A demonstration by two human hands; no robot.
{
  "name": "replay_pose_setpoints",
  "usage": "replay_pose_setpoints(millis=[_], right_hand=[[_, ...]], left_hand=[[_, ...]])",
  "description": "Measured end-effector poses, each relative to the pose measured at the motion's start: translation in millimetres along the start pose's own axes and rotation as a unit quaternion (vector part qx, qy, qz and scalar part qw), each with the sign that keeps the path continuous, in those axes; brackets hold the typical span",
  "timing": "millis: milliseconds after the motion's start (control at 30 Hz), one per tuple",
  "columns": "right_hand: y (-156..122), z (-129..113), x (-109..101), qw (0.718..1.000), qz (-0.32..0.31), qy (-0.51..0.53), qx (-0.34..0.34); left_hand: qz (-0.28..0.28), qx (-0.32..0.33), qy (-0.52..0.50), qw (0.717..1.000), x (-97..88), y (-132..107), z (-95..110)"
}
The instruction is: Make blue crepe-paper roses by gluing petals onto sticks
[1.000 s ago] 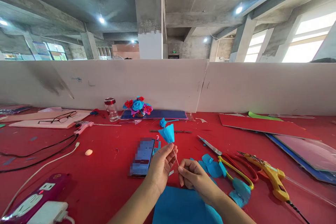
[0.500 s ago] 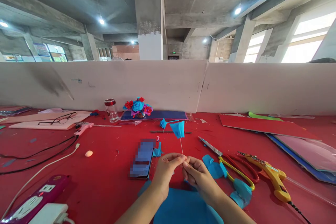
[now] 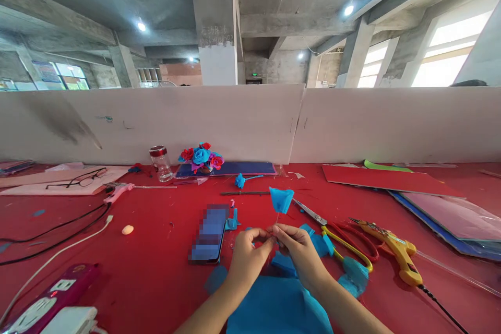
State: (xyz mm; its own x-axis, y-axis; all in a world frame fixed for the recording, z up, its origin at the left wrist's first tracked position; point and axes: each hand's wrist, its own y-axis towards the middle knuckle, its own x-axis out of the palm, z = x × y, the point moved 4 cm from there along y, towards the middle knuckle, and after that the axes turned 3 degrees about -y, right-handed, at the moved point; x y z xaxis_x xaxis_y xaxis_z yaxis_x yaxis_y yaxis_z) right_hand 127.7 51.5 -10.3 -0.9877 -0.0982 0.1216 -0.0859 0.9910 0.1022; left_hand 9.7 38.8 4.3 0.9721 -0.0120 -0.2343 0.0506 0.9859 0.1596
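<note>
Both hands meet at the middle of the red table. My left hand (image 3: 252,250) and my right hand (image 3: 295,248) are closed, fingertips pinching a thin stem together. At the stem's top stands a blue paper petal (image 3: 281,200), flared and upright above the fingers. Beneath the wrists lies a large sheet of blue crepe paper (image 3: 274,302). Blue scraps (image 3: 354,276) lie to the right of my right hand, by the scissors (image 3: 336,235) with red and yellow handles. A phone (image 3: 209,235) rests left of my left hand.
A yellow glue gun (image 3: 395,250) lies at the right, a pink one (image 3: 118,192) at the left. A finished paper bouquet (image 3: 202,157) and a glass jar (image 3: 160,164) stand by the white partition (image 3: 219,120). A power strip (image 3: 50,297) sits front left; coloured sheets (image 3: 442,214) are stacked right.
The blue petal on its stem has moved right and slightly down, and less of the stem shows above my fingers. The view has shifted a little.
</note>
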Motion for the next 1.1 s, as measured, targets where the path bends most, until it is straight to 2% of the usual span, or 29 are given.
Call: replay_pose_setpoints(millis=[167,233,333,433,500,600,667,700,800,900,1100], right_hand=[[6,-6,-23,0.99,0.13,0.038,-0.038],[9,-10,-35,0.982,0.171,0.047,-0.06],[12,-19,-51,0.969,0.222,0.045,-0.1],[13,-27,-59,0.962,0.239,0.017,-0.132],[13,-30,-59,0.961,0.236,-0.018,-0.145],[13,-30,-54,0.962,0.206,-0.098,-0.153],[15,-27,-51,0.959,0.176,-0.161,-0.155],[17,-25,-50,0.956,0.161,-0.193,-0.154],[25,-15,-49,0.94,0.12,-0.285,-0.148],[30,-4,-50,0.912,0.081,-0.376,-0.144],[33,12,-49,0.846,0.04,-0.514,-0.132]], left_hand=[[-0.106,-0.054,0.035,0.992,9.2,-3,-4],[-0.126,-0.06,0.063,0.988,10.4,-3,-6],[-0.123,-0.043,0.097,0.987,8.1,1,-10],[-0.091,-0.027,0.157,0.983,-0.3,7,-15],[-0.068,-0.008,0.194,0.979,-7.9,10,-16],[-0.011,0.076,0.297,0.952,-19.5,11,-7],[-0.02,0.103,0.348,0.931,-22.5,9,-3],[-0.047,0.094,0.35,0.931,-22.7,7,-2],[-0.175,0.064,0.301,0.935,-19.1,0,-3],[-0.284,0.068,0.246,0.924,-15.2,-9,-1],[-0.348,0.055,0.276,0.894,-12.8,-11,0]])
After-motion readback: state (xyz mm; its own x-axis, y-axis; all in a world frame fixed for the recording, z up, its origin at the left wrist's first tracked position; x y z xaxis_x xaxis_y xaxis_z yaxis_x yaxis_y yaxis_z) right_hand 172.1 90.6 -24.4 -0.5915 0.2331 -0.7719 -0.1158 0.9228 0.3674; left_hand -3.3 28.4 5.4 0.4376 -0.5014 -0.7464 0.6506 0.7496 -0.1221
